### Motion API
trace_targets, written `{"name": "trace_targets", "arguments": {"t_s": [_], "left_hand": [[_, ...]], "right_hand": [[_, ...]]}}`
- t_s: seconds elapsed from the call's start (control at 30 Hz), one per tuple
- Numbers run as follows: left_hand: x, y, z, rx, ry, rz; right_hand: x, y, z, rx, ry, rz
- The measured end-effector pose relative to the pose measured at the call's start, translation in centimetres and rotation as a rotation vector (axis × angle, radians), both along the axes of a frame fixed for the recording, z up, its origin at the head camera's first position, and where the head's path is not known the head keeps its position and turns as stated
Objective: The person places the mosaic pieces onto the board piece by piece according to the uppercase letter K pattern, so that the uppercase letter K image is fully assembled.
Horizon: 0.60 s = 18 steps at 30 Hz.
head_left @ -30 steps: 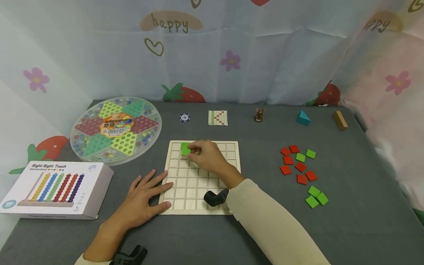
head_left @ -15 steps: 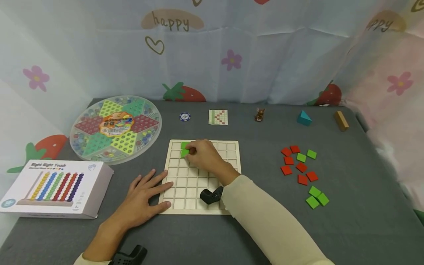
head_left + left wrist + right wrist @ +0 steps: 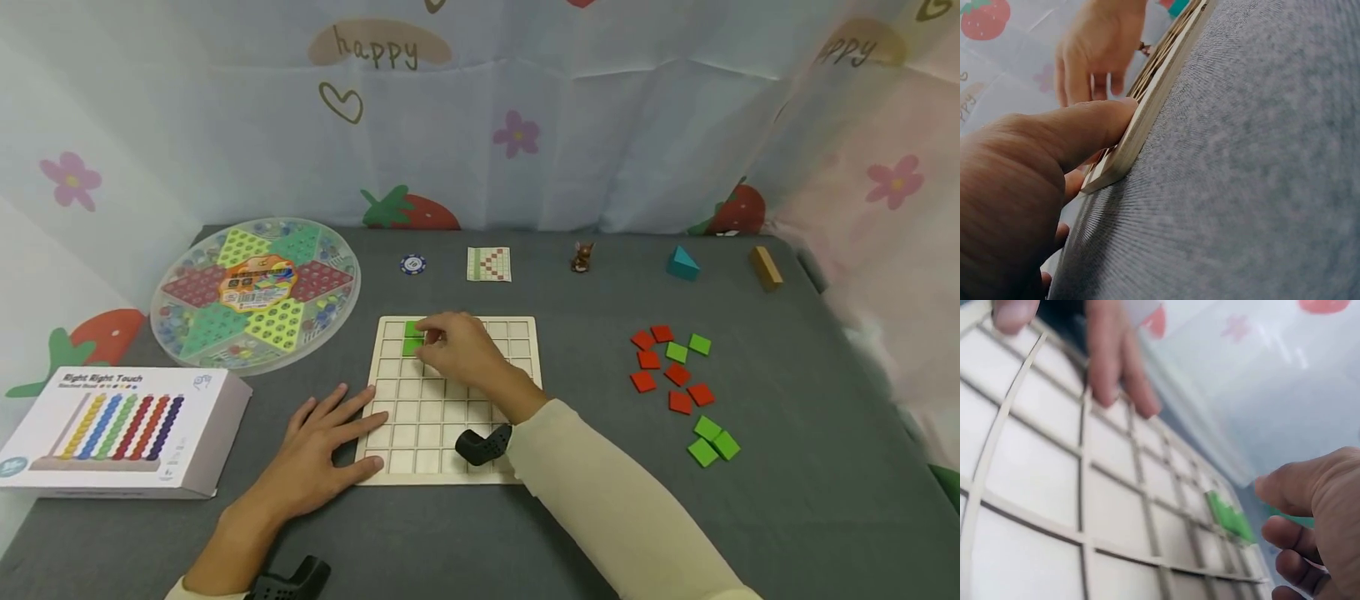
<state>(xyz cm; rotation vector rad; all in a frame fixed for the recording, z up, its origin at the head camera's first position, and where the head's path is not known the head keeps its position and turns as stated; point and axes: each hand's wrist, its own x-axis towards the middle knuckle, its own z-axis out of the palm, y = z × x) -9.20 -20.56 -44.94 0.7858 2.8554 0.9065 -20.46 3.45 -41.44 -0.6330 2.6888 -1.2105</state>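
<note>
A dark grey cloth-covered table (image 3: 570, 517) carries everything. On its left side sit a round Chinese checkers set (image 3: 255, 292) under a clear lid and, nearer the person, a white abacus toy box (image 3: 123, 429). In the middle lies a pale wooden grid board (image 3: 450, 400).

The left hand (image 3: 322, 454) lies flat with its fingers spread, fingertips resting on the board's left edge; the left wrist view shows the thumb pressed against the board's rim. The right hand (image 3: 461, 350) reaches over the board's far left corner with fingers curled downward at two green square tiles (image 3: 413, 337), which sit one behind the other in cells near that corner. Whether the fingers actually pinch a tile cannot be told.

To the right of the board, well apart from it, lies a loose cluster of red and green tiles (image 3: 678, 379). Along the far edge stand a wooden block (image 3: 766, 268), a teal wedge (image 3: 682, 263), a pattern card (image 3: 489, 264), a small brown figurine (image 3: 581, 257) and a blue poker chip (image 3: 412, 265).
</note>
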Motion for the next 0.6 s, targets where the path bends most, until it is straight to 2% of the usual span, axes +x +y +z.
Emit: {"name": "trace_targets", "arguments": {"t_s": [0.13,0.27,0.37,0.6], "left_hand": [[0.0,-0.1,-0.1,0.003,0.003,-0.004],[0.0,0.0,0.0,0.006,0.001,-0.007],[0.0,0.0,0.0,0.01,0.002,-0.009],[0.0,0.0,0.0,0.022,0.003,-0.009]], "right_hand": [[1.2,1.7,1.8,-0.05,0.048,0.023],[2.8,4.3,3.8,-0.127,0.196,0.058],[4.0,6.4,5.3,-0.187,0.287,0.047],[7.1,12.1,7.6,-0.271,0.407,0.006]]}}
